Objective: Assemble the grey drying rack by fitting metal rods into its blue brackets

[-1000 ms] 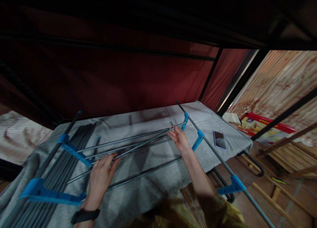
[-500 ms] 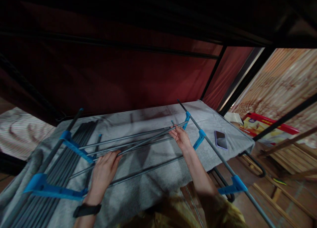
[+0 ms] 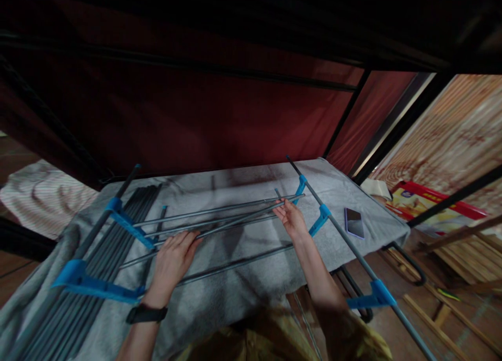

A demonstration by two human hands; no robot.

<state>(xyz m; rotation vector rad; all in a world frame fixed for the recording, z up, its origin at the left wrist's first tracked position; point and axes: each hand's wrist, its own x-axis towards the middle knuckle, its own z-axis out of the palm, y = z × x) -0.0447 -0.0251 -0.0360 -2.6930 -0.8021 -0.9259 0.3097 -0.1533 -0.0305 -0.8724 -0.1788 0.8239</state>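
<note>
Stretching between both hands (image 3: 174, 259), a grey rod (image 3: 235, 222) slants.

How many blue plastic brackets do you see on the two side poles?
5. Left pole: upper bracket, lower bracket. Right pole: top bracket, middle bracket, bottom bracket. More could be hidden or outside the picture.

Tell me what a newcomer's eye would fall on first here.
Probably the bright blue plastic brackets at left and right, vivid beside the pale grey cloth. Next, perhaps, the thin grey metal tube slanting across the middle, held by the left hand and the right hand. Behind the cloth, a broad dark red sheet also stands out.
</note>
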